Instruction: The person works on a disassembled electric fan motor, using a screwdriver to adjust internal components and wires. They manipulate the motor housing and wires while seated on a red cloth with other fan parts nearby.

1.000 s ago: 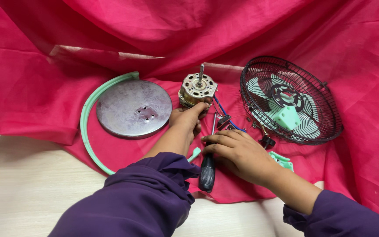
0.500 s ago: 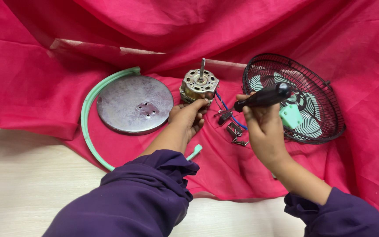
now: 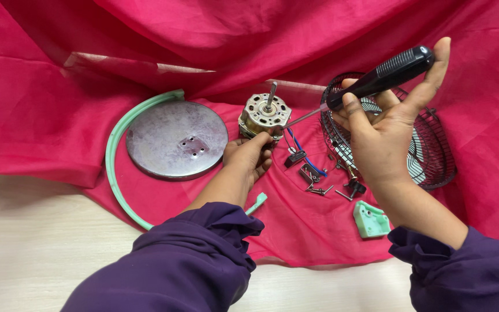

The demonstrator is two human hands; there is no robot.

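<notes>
On pink cloth (image 3: 59,133), centre: fan motor (image 3: 265,114), shaft upright, gripped at near side by left hand (image 3: 249,157). Right hand (image 3: 385,130) raised, clenched around black-handled screwdriver (image 3: 376,78), tip angled toward motor. Blue wires (image 3: 301,153) and loose screws (image 3: 319,189) just beside. Round metal plate (image 3: 174,138) left, black fan grille (image 3: 434,150) right.

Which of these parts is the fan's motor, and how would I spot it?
Start at the round grey metal disc on the red cloth. Just right of it, the left hand steadies the motor: a small brass-coloured cylinder, alone in having a shaft sticking up.
</notes>
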